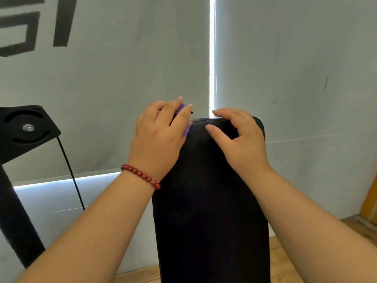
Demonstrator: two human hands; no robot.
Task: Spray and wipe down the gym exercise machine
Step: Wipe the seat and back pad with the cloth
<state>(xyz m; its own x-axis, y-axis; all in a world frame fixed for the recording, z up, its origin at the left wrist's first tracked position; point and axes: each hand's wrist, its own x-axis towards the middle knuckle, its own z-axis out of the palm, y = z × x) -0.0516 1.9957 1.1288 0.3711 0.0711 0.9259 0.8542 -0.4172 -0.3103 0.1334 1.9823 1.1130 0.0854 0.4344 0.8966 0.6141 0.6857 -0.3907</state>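
**Forearms.** Two, bare, seen reaching from the lower corners toward the centre. A bracelet (pixel 140 176) of red beads is worn on the left wrist.

**Pad** (pixel 210 211). Black, upholstered and long, with rounded far corners. It is set at the centre and extends from the bottom edge up to the hands. A wooden surface (pixel 285 260) is seen beside it at lower right.

**Left hand** (pixel 159 129). Placed at the far left corner of the pad. The fingers are curled round a purple cloth (pixel 185 121), which is grasped and held against the pad's left edge near the top. Only a small part of the cloth is shown between the fingers.

**Right hand** (pixel 242 139). Placed on the far end of the pad, near the left hand but apart from it. The top edge of the pad is grasped, with the fingers hooked over the far rim and the thumb pressed on the near face.

**Plate** (pixel 26 127). Black metal, with curved slots and a central bolt. It is carried on a black post (pixel 12 211) at the left, well apart from the pad. A thin black cable (pixel 71 174) is seen running down from its right corner.

**Blinds.** Two grey panels are hung behind everything: a left blind (pixel 122 68) and a right blind (pixel 295 68). A bright gap (pixel 212 54) of daylight is shown between them, and a second bright band lies below the left blind. Large black lettering (pixel 30 27) is printed on the upper left. It is cut off by the frame and cannot be read.
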